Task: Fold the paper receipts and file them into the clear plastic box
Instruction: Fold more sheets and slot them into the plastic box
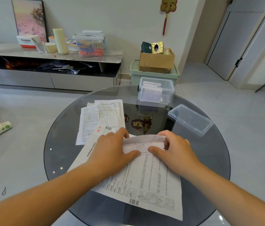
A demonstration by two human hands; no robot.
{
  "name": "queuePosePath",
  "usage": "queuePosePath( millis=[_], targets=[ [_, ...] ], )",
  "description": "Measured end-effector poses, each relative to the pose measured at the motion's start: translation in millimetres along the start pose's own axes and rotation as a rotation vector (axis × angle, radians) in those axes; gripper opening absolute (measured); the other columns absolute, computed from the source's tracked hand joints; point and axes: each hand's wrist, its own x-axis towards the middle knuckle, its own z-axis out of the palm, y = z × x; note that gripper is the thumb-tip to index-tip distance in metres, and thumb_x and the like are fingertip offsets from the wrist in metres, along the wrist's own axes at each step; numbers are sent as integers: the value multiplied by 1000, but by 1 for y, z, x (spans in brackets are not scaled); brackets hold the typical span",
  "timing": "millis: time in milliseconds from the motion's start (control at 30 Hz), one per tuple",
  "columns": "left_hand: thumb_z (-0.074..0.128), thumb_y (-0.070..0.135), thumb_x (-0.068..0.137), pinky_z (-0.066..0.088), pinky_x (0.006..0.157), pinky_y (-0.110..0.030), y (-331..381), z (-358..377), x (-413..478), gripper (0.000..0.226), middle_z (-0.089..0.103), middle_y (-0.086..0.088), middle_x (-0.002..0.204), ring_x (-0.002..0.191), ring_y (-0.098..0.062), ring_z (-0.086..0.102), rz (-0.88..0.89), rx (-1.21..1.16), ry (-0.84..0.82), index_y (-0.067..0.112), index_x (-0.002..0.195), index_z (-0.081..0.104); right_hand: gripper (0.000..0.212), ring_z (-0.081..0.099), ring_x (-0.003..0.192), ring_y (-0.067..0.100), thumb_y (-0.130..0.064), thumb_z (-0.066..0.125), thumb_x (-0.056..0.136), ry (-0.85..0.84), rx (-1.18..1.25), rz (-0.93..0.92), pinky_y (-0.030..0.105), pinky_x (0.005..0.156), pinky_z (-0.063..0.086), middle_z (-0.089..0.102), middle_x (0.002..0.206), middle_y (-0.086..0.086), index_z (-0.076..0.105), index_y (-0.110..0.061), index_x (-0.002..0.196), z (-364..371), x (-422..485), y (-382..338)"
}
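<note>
A large printed receipt [149, 181] lies on the round glass table [60, 154] in front of me, its far edge curled back toward me. My left hand [112, 147] and my right hand [175, 147] each pinch that curled edge between thumb and fingers. A loose pile of other receipts [100, 116] lies further back on the left. The clear plastic box [167, 92] stands open at the far side of the table with folded papers upright inside. Its clear lid [190, 119] lies to the right.
Beyond the table stand a green storage bin [135, 77] with a cardboard box [157, 61] on it, and a low cabinet [50, 79] with clutter along the wall. A small packet [2, 127] lies on the floor at left.
</note>
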Motion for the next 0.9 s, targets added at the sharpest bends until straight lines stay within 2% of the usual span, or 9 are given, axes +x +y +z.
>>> queuePosePath(
  millis=[100, 200, 300, 400, 533, 633, 767, 833, 900],
  targets=[
    [67, 77, 70, 51, 92, -38, 4, 3, 5, 67, 54, 14, 108, 98, -11, 52, -83, 7, 21, 43, 119, 37, 75, 37, 107, 9, -69, 65, 80, 12, -136, 41, 38, 104, 29, 52, 113, -21, 30, -40, 141, 4, 3, -8],
    [65, 78, 71, 40, 103, -42, 6, 4, 11, 74, 52, 12, 122, 112, -15, 45, -142, 40, -6, 38, 128, 39, 91, 41, 120, 17, -75, 61, 78, 25, -222, 78, 40, 104, 26, 54, 128, -11, 20, -34, 148, 9, 4, -14],
    [62, 79, 73, 33, 107, -44, 8, 5, 15, 77, 46, 6, 135, 124, -20, 38, -182, 78, -57, 39, 133, 36, 91, 42, 122, 22, -81, 57, 74, 49, -320, 98, 40, 96, 27, 55, 129, -7, 29, -31, 144, 12, 6, -16],
    [64, 74, 77, 31, 108, -45, 11, 3, 18, 72, 42, 3, 139, 128, -23, 36, -207, 86, -111, 43, 134, 34, 96, 38, 125, 25, -86, 57, 69, 10, -359, 165, 41, 96, 30, 48, 133, -2, 30, -31, 144, 6, 10, -16],
    [71, 66, 77, 35, 107, -46, 7, -4, 23, 67, 45, 4, 132, 124, -23, 40, -204, 41, -182, 47, 132, 38, 99, 39, 127, 26, -85, 61, 68, -27, -344, 200, 41, 95, 31, 47, 134, -1, 31, -32, 146, -4, 16, -10],
    [79, 54, 77, 46, 105, -47, -2, -13, 26, 62, 52, 4, 123, 116, -22, 50, -208, -52, -256, 46, 128, 44, 94, 40, 128, 26, -81, 65, 69, -54, -327, 212, 42, 97, 32, 48, 134, -3, 34, -34, 146, -11, 18, -5],
    [82, 35, 80, 53, 95, -33, -4, -23, 26, 54, 54, 10, 105, 103, -18, 58, -185, -163, -309, 40, 124, 51, 87, 43, 125, 23, -74, 69, 72, -68, -283, 214, 43, 100, 34, 52, 129, -7, 36, -38, 144, -19, 20, 3],
    [81, 33, 81, 52, 92, -31, -4, -23, 25, 53, 53, 13, 101, 101, -17, 59, -165, -167, -303, 39, 125, 52, 81, 43, 125, 22, -68, 72, 75, -72, -251, 192, 43, 102, 34, 53, 126, -9, 37, -40, 143, -21, 18, 3],
    [82, 35, 81, 53, 95, -34, -6, -22, 25, 56, 55, 11, 105, 101, -18, 60, -157, -163, -289, 40, 129, 54, 76, 41, 124, 20, -59, 75, 78, -57, -200, 137, 43, 104, 33, 51, 123, -11, 38, -41, 142, -22, 15, 2]
  ],
)
